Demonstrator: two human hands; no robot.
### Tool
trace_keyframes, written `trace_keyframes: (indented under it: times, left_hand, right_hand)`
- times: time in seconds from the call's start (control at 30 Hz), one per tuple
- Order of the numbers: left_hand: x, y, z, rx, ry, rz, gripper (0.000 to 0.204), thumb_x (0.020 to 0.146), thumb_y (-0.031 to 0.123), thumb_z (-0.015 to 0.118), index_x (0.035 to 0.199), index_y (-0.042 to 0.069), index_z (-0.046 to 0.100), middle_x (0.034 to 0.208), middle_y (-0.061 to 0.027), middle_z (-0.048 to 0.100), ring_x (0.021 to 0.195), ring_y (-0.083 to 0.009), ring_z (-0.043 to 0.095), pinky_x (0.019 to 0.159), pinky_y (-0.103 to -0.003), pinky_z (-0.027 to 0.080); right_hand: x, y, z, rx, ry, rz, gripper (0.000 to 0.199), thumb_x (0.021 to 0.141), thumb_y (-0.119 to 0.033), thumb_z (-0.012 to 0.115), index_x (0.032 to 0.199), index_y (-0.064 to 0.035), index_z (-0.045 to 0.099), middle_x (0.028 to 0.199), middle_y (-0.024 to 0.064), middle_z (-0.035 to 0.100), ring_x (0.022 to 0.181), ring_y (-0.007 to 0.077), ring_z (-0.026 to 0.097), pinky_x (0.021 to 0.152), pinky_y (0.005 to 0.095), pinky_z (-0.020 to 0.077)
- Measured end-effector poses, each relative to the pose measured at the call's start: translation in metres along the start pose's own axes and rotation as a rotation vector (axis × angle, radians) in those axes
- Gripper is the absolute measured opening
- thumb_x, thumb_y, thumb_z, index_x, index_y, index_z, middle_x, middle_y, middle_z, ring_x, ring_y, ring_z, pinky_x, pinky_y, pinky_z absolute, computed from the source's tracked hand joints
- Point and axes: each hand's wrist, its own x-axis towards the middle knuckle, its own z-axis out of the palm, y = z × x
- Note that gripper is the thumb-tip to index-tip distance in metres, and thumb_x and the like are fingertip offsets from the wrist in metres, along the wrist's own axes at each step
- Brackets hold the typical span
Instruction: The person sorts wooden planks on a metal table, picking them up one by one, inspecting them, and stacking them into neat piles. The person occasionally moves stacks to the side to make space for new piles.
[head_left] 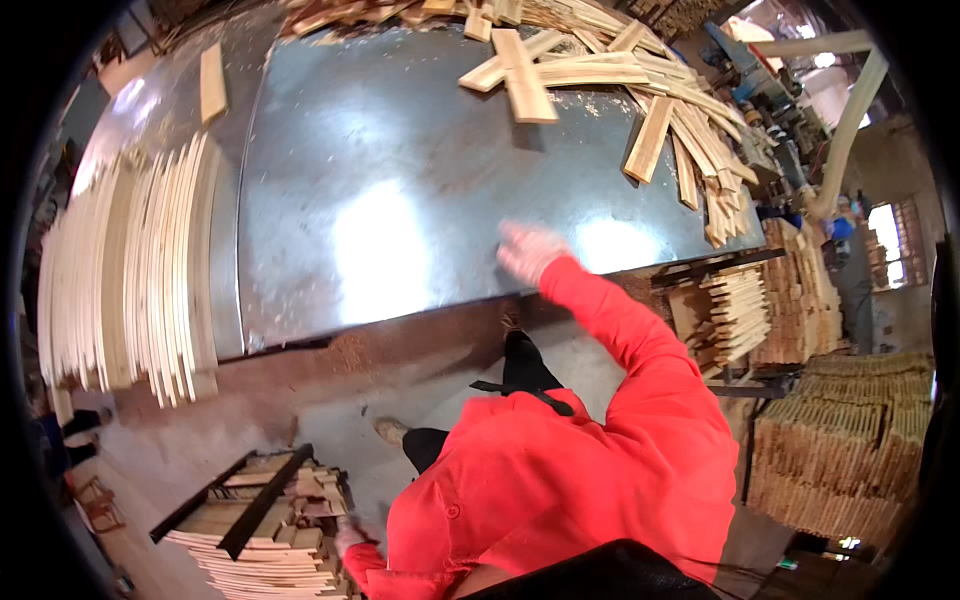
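My right hand (530,250) hovers over the front edge of the grey metal table (330,150), blurred by motion. Its fingers look stretched out, and nothing shows in them. Low at the left, my left hand (349,536) is beside a stack of wooden boards (275,560) between black bars. Its fingers are mostly hidden, so whether it grips a board cannot be told. On the far part of the table, wooden slats (590,68) lie in a loose heap, a short one (522,80) crossing on top.
Upright boards (130,270) are lined up along the table's left end, with a lone slat (212,83) beyond them. At right stand a rack of slats (740,310) and a tall stack of wood (840,440). Machinery (770,110) is at the far right.
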Motion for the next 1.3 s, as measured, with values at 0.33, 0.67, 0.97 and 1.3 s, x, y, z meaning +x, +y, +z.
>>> trace_keyframes:
  times: [0.33, 0.67, 0.97, 1.3]
  left_hand:
    - [0.185, 0.563, 0.229, 0.009, -0.167, 1.122, 0.030, 0.095, 0.023, 0.055, 0.122, 0.011, 0.061, 0.121, -0.0194, 0.061, 0.087, -0.0352, 0.068, 0.066, -0.043, 0.057]
    - [0.258, 0.911, 0.383, 0.632, -0.463, 0.685, 0.093, 0.083, 0.076, 0.047, 0.151, 0.014, 0.033, 0.151, -0.0153, 0.040, 0.142, -0.0286, 0.035, 0.112, -0.049, 0.031]
    - [0.216, 0.864, 0.375, 0.546, -0.359, 0.569, 0.094, 0.083, 0.079, 0.041, 0.144, 0.007, 0.040, 0.132, -0.0242, 0.055, 0.122, -0.0395, 0.053, 0.101, -0.047, 0.043]
    - [-0.015, 0.743, 0.291, 0.262, -0.555, 0.065, 0.134, 0.064, 0.053, 0.081, 0.152, -0.001, -0.004, 0.145, -0.0328, 0.029, 0.134, -0.0439, 0.037, 0.112, -0.046, 0.033]
  right_hand:
    - [0.289, 0.198, -0.098, 0.209, 0.483, -0.025, 0.079, 0.087, -0.051, 0.056, 0.148, -0.0064, 0.034, 0.151, 0.0192, 0.039, 0.136, 0.0337, 0.042, 0.111, 0.0402, 0.0348]
    - [0.519, 0.414, -0.263, 0.121, 0.492, -0.170, 0.065, 0.094, -0.058, 0.047, 0.139, -0.0119, 0.051, 0.143, 0.0145, 0.050, 0.132, 0.0322, 0.047, 0.110, 0.0367, 0.0366]
    - [0.495, 0.374, -0.221, -0.116, -0.239, -0.008, 0.077, 0.094, -0.070, 0.026, 0.133, -0.0110, 0.057, 0.132, 0.0132, 0.059, 0.123, 0.0311, 0.054, 0.102, 0.0434, 0.0422]
    - [0.213, 0.344, -0.065, 0.170, 0.215, -0.256, 0.070, 0.091, -0.059, 0.048, 0.134, -0.0049, 0.051, 0.128, 0.0234, 0.058, 0.122, 0.0393, 0.053, 0.100, 0.0483, 0.0438]
